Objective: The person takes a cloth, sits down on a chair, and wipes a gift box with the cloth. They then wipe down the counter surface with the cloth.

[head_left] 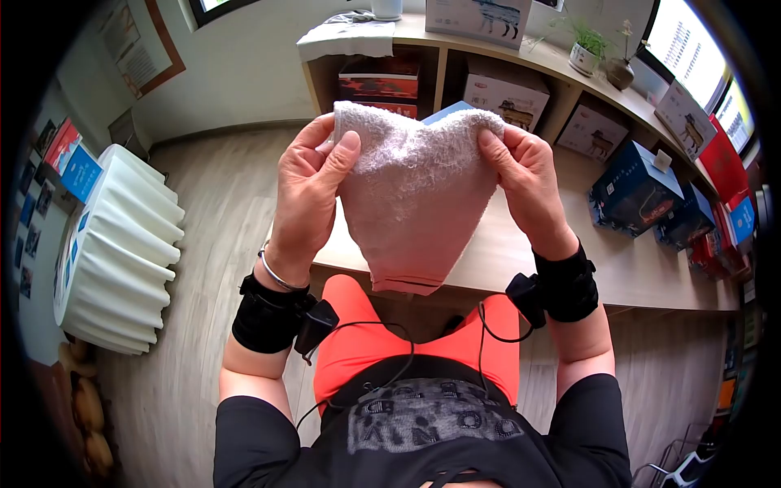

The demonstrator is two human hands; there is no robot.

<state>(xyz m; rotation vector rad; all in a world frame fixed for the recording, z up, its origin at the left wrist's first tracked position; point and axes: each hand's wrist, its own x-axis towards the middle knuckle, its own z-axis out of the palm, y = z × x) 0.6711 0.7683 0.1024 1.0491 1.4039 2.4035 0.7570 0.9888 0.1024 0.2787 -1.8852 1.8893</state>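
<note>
Two hands pinch one pale terry towel (419,203) by its upper corners, the left hand (311,175) and the right hand (529,172) each closed, thumb against fingers, on the cloth. It hangs between them before the near edge of one wooden table (533,260), its top sagging midway. Two black straps (264,315) circle the forearms, one apiece; one silver bracelet (277,273) rings the left wrist. Two dark blue boxes (636,191) stand at the table's right; one potted plant (583,57) and one vase (620,75) sit on the shelf unit (413,30).
</note>
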